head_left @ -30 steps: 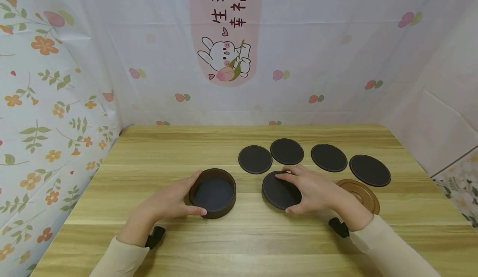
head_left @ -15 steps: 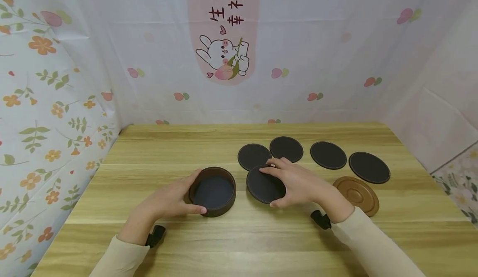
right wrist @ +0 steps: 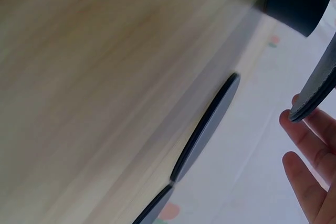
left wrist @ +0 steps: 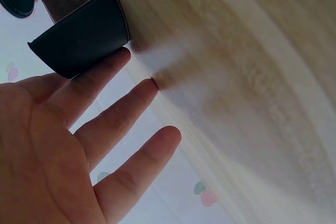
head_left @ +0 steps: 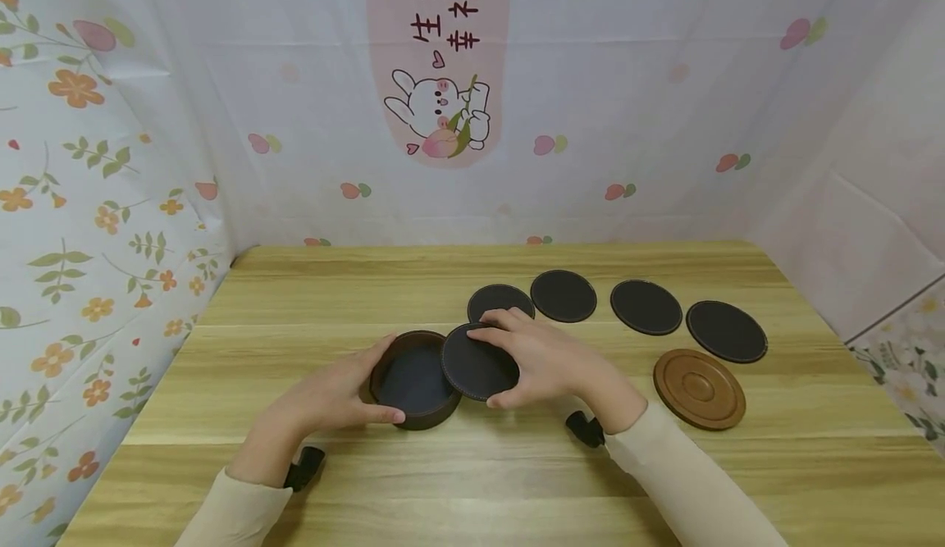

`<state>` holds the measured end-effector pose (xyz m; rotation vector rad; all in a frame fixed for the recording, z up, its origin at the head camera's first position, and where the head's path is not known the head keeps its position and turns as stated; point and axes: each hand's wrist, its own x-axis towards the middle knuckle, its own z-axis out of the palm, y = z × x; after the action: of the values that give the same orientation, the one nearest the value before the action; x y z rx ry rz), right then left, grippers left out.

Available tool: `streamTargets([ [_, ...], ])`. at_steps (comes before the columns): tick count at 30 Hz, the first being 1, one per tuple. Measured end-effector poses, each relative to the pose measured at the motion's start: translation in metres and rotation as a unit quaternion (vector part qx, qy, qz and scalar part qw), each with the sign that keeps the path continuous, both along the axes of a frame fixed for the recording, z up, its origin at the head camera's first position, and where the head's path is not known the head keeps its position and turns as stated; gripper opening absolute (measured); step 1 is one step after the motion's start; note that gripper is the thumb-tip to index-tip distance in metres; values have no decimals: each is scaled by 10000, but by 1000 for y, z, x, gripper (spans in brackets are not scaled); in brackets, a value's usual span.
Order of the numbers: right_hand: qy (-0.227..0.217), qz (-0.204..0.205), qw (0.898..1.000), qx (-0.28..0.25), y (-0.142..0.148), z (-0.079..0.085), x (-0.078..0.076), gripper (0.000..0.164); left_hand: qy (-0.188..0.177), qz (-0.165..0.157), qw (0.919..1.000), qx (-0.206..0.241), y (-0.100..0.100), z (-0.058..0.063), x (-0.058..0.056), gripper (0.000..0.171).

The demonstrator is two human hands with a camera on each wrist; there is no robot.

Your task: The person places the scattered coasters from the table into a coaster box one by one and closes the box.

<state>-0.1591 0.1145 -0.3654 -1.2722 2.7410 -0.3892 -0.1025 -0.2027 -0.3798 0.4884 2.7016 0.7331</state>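
Note:
A round dark leather coaster holder [head_left: 430, 421] with a brown inner wall sits on the table, its top open. My left hand [head_left: 335, 391] holds it from the left, thumb at the near side and fingers at the far side. In the left wrist view, a finger touches the holder's outer wall [left wrist: 84, 38] while other fingers stretch out apart from it. My right hand [head_left: 554, 366] grips a black round coaster [head_left: 472, 365] by its edge, between thumb and fingers. That coaster [right wrist: 319, 90] is raised off the table and overlaps the holder's right rim in the head view.
Several black coasters lie flat at the back: one partly behind my right hand [head_left: 498, 301], then another coaster [head_left: 563, 296], a third coaster [head_left: 645, 307], and one coaster [head_left: 727, 331] far right. A brown round lid [head_left: 699, 389] with a raised centre lies right of my right arm.
My right hand has carried the coaster leftward, from the table's middle to the holder's right rim. The brown lid is now fully uncovered. My left hand and the holder have stayed in place.

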Motion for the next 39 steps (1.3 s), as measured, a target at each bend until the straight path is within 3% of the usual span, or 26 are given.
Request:
streamTargets([
  [12, -135, 290, 9993, -167, -38, 1, -2, 86, 70, 1, 9999, 106, 1, -2, -2, 116],
  [21, -140, 424, 9990, 30, -60, 0, -1, 87, 20, -36, 9998, 195, 0, -3, -2, 115],
  [31, 92, 606, 9978, 270, -76, -1, 0, 86, 72, -245, 9983, 515, -1, -5, -6, 111],
  [39, 121, 732, 9966, 361, -80, -1, -1, 85, 133, -234, 9983, 526, -2, -4, -7, 109],
])
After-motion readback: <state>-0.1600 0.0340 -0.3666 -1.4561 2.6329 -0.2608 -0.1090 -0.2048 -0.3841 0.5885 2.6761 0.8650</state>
